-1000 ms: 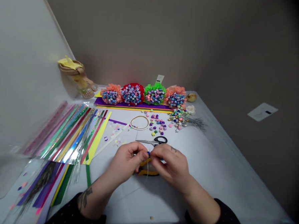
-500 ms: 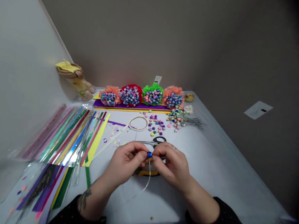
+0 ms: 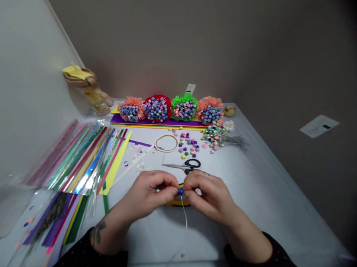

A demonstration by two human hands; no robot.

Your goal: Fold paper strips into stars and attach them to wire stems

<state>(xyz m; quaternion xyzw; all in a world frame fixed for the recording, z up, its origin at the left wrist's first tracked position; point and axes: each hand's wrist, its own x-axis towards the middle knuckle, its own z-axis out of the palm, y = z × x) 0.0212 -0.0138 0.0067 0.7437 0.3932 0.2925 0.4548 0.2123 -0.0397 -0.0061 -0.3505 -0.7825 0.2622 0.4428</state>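
Observation:
Between my two hands is a small shiny blue folded paper piece, with a thin whitish strip trailing down from it toward the table's front. My left hand pinches its left side with thumb and forefinger. From the right, the thumb and forefinger of my right hand pinch the same piece. Beneath the fingers lies a yellow and black object, mostly hidden. Just beyond the hands rest scissors with black handles, one handle loop near my right knuckles.
Colourful paper and foil strips cover the left side. Loose paper stars lie behind the scissors, beside a ring. Several star bouquets line the back. Silver wires spread at right. A sandal-shaped object stands at back left.
Both hands have come slightly down and right in view with the blue piece, which looks turned between the fingertips. More of the scissors' blades now shows.

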